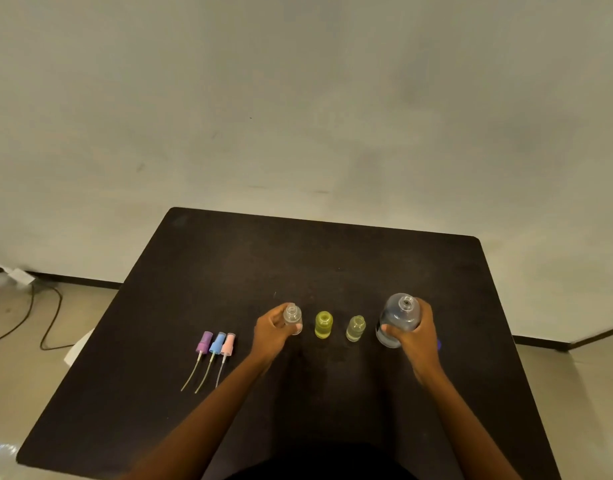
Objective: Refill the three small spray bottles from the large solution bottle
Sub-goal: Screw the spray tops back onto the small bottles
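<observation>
Spillage is the main worry from here: the large bottle [400,318] has a wide open neck, while the clear small bottle [293,317] has a narrow mouth, so a quick tilt would likely send liquid over the rim and onto the dark worktop [229,271]. The right hand [416,336] has its fingers curled tightly round the large bottle, which stands at the right end of the row; the left hand [272,332] has its fingers closed round the clear small bottle at the left end. Between them stand a yellow bottle [323,323] and a paler greenish bottle [356,328], both uncapped and unheld, close enough together that a swinging elbow or the big bottle passing over could knock one down and empty it. Wet glass or plastic could also slip in either grip. Three spray tops, purple [204,342], blue [217,342] and pink [228,344], lie side by side to the left with their thin tubes trailing toward the near edge, and a sleeve or forearm might sweep them off. How full the clear bottle is cannot be judged, since its contents are colourless. Whether either held bottle rests on the worktop or is just lifted is unclear. Something blue [438,344] peeps from behind the right hand, perhaps the large bottle's cap, but mostly hidden.
</observation>
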Action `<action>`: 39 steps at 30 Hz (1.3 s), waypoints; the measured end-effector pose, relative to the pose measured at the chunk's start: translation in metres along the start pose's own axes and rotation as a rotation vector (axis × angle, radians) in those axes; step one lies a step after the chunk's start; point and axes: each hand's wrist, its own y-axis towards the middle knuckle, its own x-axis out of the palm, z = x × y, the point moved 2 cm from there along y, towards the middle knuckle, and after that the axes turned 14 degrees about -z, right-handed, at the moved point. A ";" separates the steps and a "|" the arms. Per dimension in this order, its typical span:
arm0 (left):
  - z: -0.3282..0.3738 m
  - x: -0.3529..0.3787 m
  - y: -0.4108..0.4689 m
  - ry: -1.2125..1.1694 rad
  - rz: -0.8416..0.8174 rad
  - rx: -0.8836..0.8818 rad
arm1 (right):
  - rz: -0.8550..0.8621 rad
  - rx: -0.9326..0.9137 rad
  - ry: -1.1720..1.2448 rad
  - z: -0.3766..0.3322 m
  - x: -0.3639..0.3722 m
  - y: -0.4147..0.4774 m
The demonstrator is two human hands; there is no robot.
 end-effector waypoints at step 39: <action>-0.048 -0.061 -0.043 0.200 0.494 0.074 | 0.357 -0.195 -0.456 -0.036 0.021 -0.047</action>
